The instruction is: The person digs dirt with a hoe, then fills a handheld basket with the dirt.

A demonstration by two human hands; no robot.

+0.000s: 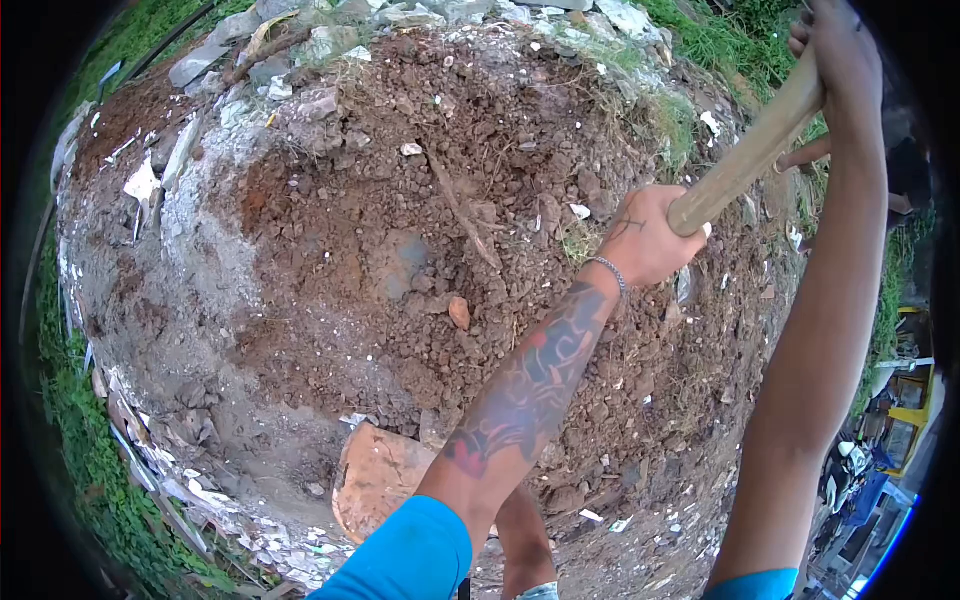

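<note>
My left hand (652,236), at the end of a tattooed forearm with a bracelet, is closed round the butt end of a thick wooden tool handle (750,150). Higher up at the top right, my right hand (842,60) is wrapped round the same handle. The handle slants up and to the right, raised over the ground. Whatever head the tool has is out of view. Below lies loose, dug-up brown soil (480,130) with clods and a root (460,210) in it.
An orange-brown slab (375,485) lies near my leg (522,540). A small reddish stone (459,312) sits in the soil. Broken rubble (420,15) lines the far edge, with grass (110,480) around. Clutter with a yellow frame (910,415) stands at right.
</note>
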